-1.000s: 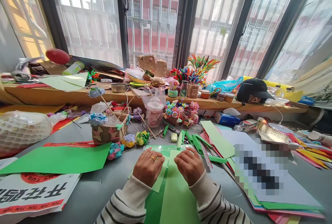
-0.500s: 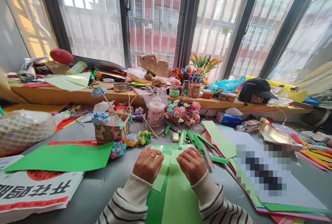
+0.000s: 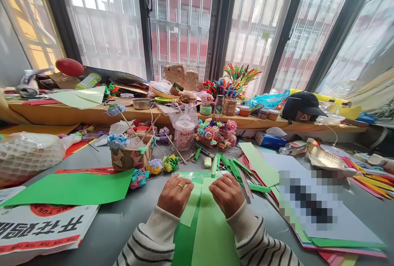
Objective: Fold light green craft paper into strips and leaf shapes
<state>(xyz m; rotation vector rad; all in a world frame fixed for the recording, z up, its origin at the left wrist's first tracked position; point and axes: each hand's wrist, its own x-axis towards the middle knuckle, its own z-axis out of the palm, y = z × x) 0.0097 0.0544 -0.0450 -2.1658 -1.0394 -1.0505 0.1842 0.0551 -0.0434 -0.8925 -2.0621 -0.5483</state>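
Note:
My left hand (image 3: 175,195), with a ring on one finger, is closed with its fingertips pinched at the narrow light green paper strip (image 3: 191,208). My right hand (image 3: 227,194) is curled in a pinch at the upper edge of the wide light green paper sheet (image 3: 212,233). Strip and sheet lie side by side over a darker green sheet (image 3: 184,243), with a narrow gap between them. Both thumbs are largely hidden behind the fingers. Just beyond the hands is a shiny clear plastic piece (image 3: 181,174).
Folded green paper strips (image 3: 234,171) and a ruler (image 3: 246,184) lie beyond my right hand. To the right is a paper stack (image 3: 351,227). A green sheet (image 3: 70,188) and a woven basket (image 3: 131,159) are on the left. A lidded cup (image 3: 184,134) stands ahead.
The camera view has shifted very slightly. Both hands and the papers under them stay in the same place.

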